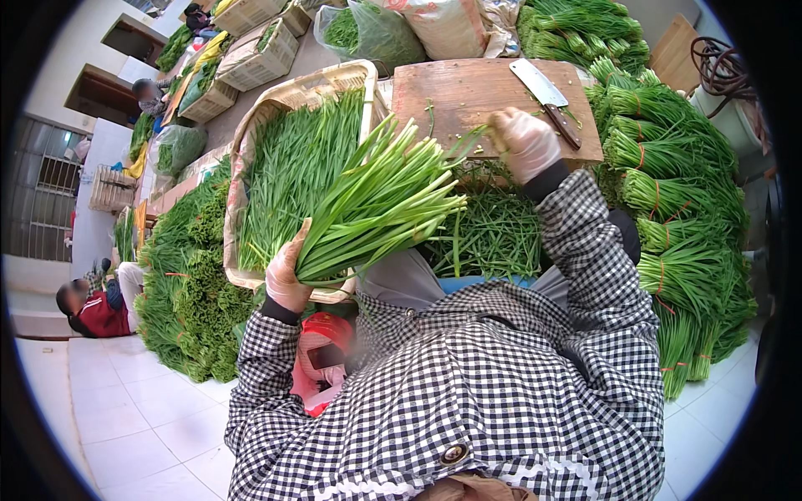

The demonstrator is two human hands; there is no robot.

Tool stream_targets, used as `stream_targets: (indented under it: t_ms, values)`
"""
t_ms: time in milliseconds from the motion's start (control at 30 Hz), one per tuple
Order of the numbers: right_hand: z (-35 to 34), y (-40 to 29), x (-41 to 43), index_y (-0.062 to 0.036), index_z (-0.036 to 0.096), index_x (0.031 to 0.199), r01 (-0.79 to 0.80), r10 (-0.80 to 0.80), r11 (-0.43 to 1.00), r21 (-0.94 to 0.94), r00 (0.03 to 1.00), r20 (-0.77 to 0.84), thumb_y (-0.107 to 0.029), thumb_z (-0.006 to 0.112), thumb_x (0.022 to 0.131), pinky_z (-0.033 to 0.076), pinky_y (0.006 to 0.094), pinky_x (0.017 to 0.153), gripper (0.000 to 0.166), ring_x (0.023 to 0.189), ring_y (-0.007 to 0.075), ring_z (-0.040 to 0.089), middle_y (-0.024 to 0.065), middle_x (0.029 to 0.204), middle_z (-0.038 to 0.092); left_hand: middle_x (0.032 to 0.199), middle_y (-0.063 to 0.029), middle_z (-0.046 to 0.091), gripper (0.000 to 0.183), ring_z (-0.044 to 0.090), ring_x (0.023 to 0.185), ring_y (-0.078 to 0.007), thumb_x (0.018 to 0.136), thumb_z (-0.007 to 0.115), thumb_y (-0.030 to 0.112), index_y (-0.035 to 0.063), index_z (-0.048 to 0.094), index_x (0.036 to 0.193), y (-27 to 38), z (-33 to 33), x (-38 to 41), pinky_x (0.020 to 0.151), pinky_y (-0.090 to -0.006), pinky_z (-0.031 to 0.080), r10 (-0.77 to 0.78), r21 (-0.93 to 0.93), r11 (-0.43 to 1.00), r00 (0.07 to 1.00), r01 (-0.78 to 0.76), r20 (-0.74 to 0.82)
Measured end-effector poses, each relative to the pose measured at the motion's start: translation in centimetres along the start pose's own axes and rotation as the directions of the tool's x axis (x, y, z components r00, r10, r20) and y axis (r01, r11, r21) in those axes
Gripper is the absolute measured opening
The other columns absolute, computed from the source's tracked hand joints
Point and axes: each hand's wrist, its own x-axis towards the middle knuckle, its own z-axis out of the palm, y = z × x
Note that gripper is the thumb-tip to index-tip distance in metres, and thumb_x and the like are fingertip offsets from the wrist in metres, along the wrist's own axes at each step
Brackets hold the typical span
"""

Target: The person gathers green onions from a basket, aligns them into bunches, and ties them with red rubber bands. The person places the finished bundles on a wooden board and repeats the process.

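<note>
My gloved left hand (289,275) holds a loose bunch of green Chinese chives (382,206), its pale stem ends pointing right. The bunch lies across the right edge of a plastic basket (369,81) lined with sacking and filled with chive leaves (294,163). My right hand (525,143), in a clear glove, is closed on a few thin chive leaves (468,143) in front of the wooden cutting board (451,94). A cleaver (544,91) with a brown handle lies on the board, among small chive scraps.
Loose chive trimmings (495,225) fill a container between my knees. Banded chive bundles (664,188) are stacked at right, more greens (194,282) at left. A red and pink bag (322,351) is by my left arm. Several other people, one in a red jacket (100,310), sit at left.
</note>
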Motion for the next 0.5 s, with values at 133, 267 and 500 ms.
stream_targets:
  t_ms: [133, 267, 500]
  values:
    - [-0.2, 2.9, -3.7, -0.006, 0.064, 0.095, -0.049, 0.217, 0.963, -0.267, 0.728, 0.651, -0.01, 0.061, 0.084, 0.055, 0.0357, 0.074, 0.012, 0.084, 0.0268, 0.066, 0.0126, 0.091, 0.066, 0.094, -0.0112, 0.065, 0.073, 0.065, 0.081, -0.0275, 0.072, 0.074, 0.005, 0.012, 0.047, 0.14, 0.7, -0.7, 0.2, 0.073, -0.034, 0.052, 0.013, 0.123, 0.992, 0.999, -0.008, -0.04]
    - [-1.7, 1.8, -4.3, -0.004, 0.065, 0.112, -0.499, 0.182, 0.858, 0.124, 0.521, 0.834, -0.013, 0.069, 0.084, 0.051, 0.0327, 0.085, 0.029, 0.097, 0.0229, 0.065, 0.0125, 0.108, 0.068, 0.086, -0.0098, 0.062, 0.079, 0.062, 0.075, -0.0285, 0.068, 0.073, 0.003, 0.0154, 0.046, 0.142, 1.1, -0.9, 0.5, 0.068, -0.036, 0.05, 0.028, 0.242, 0.97, 0.999, -0.021, -0.026]
    - [-3.2, -3.6, 0.2, -0.007, 0.069, 0.106, -0.078, -0.077, 0.79, 0.608, 0.972, 0.224, -0.018, 0.075, 0.079, 0.042, 0.0381, 0.098, 0.03, 0.115, 0.0239, 0.054, 0.0119, 0.119, 0.061, 0.083, -0.0084, 0.06, 0.085, 0.06, 0.071, -0.0277, 0.064, 0.078, 0.014, 0.0201, 0.047, 0.142, 2.7, -0.5, 2.1, 0.066, -0.0362, 0.05, 0.067, 0.271, 0.959, 0.996, -0.081, 0.059]
